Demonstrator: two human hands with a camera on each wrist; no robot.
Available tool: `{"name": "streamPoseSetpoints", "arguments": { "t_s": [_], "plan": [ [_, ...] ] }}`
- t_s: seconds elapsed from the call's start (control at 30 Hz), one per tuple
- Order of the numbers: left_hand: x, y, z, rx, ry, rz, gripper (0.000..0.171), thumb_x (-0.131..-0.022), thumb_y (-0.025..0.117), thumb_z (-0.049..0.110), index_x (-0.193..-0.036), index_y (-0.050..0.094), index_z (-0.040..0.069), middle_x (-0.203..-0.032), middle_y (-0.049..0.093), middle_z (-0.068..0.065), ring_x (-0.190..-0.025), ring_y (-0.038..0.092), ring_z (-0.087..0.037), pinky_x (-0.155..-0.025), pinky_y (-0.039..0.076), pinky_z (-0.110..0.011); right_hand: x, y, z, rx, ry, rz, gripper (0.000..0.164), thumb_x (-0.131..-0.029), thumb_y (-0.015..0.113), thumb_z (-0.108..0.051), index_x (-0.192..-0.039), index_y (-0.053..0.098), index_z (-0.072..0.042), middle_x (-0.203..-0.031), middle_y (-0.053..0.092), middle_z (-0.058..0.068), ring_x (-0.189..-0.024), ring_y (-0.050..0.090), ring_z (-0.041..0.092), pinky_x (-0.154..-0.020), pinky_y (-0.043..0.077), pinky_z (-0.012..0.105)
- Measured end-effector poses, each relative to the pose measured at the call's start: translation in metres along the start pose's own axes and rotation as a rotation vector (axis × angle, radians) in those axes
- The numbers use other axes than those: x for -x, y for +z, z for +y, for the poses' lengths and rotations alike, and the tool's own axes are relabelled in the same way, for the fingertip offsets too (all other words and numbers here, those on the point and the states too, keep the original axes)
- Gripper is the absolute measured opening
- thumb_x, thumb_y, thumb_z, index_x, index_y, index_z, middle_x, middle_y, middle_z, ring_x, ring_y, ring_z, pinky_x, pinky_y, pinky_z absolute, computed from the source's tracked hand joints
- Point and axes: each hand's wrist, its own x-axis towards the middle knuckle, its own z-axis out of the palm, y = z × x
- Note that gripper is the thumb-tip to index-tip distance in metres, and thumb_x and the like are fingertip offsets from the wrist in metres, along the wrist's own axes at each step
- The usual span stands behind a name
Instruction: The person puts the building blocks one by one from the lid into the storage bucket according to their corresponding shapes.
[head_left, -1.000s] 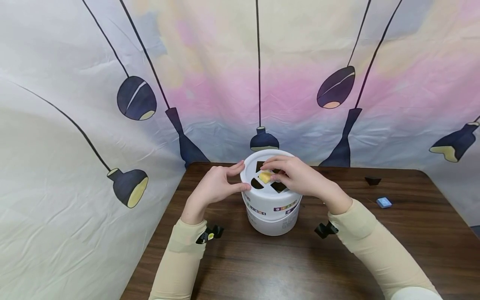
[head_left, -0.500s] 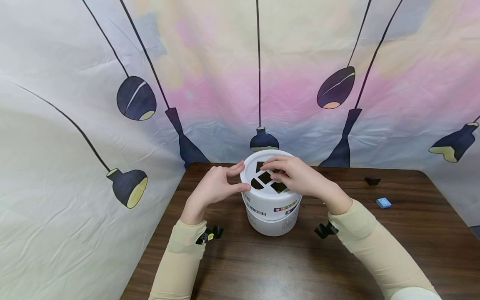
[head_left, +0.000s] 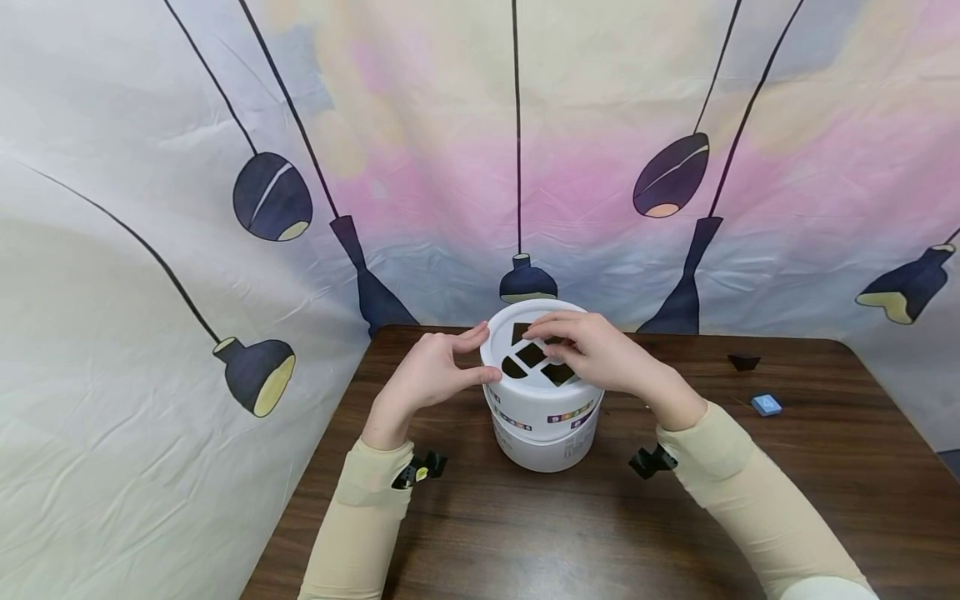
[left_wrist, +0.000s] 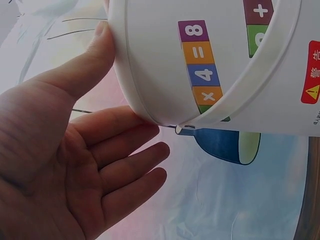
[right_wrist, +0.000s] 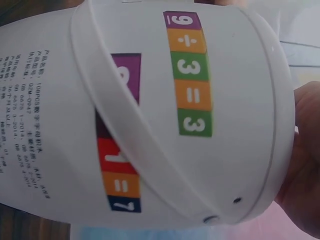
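Note:
A white round bucket [head_left: 546,454] with printed coloured sums stands on the table, its white lid [head_left: 517,390] pierced by several dark shaped holes. Left of it, my left hand [head_left: 431,371] steadies the lid's edge, with thumb and fingers spread along the rim. In the left wrist view those fingers [left_wrist: 135,165] are nearly straight beside the bucket's side. Over the right part of the lid hovers my right hand [head_left: 600,354], fingers slightly bent, nothing visible between them. Its fingertips are next to the middle square hole [head_left: 530,356] and cover part of the right-hand holes.
A small blue tile [head_left: 767,405] and a dark wedge-like piece [head_left: 744,362] lie to the right on the brown wooden table [head_left: 540,542]. The bucket's white handle [left_wrist: 260,65] slants down its side. A painted cloth [head_left: 450,167] hangs behind the table.
The yellow block, in the middle square hole by my right fingertips one second ago, has dropped out of sight into the bucket. Both hands stay almost where they were.

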Motion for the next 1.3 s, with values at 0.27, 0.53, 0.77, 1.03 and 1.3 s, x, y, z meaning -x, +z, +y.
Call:
{"name": "streamPoseSetpoints", "arguments": {
  "t_s": [0.27, 0.53, 0.77, 1.03, 1.3],
  "plan": [
    [0.000, 0.001, -0.001, 0.015, -0.006, 0.003, 0.080, -0.088, 0.087, 0.053, -0.153, 0.057, 0.015, -0.155, 0.055, 0.003, -0.150, 0.043, -0.021, -0.118, 0.044, -0.043, 0.025, -0.005, 0.020, -0.053, 0.046, 0.199, 0.034, -0.100, 0.073, 0.002, -0.131, 0.077, -0.011, -0.135, 0.072, 0.005, -0.112, 0.072, 0.024, -0.090, 0.061, 0.036],
    [0.000, 0.002, -0.001, 0.017, -0.020, 0.008, 0.079, -0.088, 0.086, 0.053, -0.153, 0.057, 0.017, -0.154, 0.056, 0.007, -0.151, 0.043, -0.019, -0.118, 0.044, -0.042, 0.071, -0.021, 0.043, -0.113, 0.218, 0.390, 0.033, -0.104, 0.070, -0.004, -0.136, 0.075, -0.011, -0.132, 0.073, 0.008, -0.106, 0.069, 0.010, -0.079, 0.054, 0.016],
    [-0.001, 0.002, -0.002, 0.003, -0.017, 0.008, 0.080, -0.088, 0.086, 0.053, -0.153, 0.057, 0.017, -0.155, 0.056, 0.006, -0.150, 0.044, -0.021, -0.117, 0.045, -0.043, 0.120, -0.035, 0.064, -0.096, 0.414, 0.364, 0.035, -0.108, 0.067, -0.016, -0.143, 0.070, -0.014, -0.130, 0.073, 0.006, -0.110, 0.064, -0.005, -0.086, 0.050, 0.011],
    [-0.001, 0.002, -0.002, -0.002, -0.012, 0.006, 0.080, -0.089, 0.086, 0.053, -0.153, 0.057, 0.017, -0.155, 0.056, 0.005, -0.149, 0.045, -0.023, -0.115, 0.046, -0.043, 0.175, -0.047, 0.088, -0.069, 0.532, 0.341, 0.038, -0.109, 0.067, -0.021, -0.144, 0.068, -0.008, -0.127, 0.069, -0.017, -0.105, 0.063, -0.009, -0.079, 0.051, 0.012],
    [0.000, 0.002, -0.003, 0.002, -0.021, 0.004, 0.080, -0.089, 0.086, 0.054, -0.153, 0.057, 0.018, -0.155, 0.056, 0.005, -0.147, 0.048, -0.025, -0.112, 0.049, -0.042, 0.227, -0.057, 0.112, -0.020, 0.719, 0.293, 0.048, -0.111, 0.061, -0.034, -0.152, 0.060, -0.007, -0.144, 0.063, 0.021, -0.106, 0.055, -0.014, -0.076, 0.051, 0.014]
  ]
}}
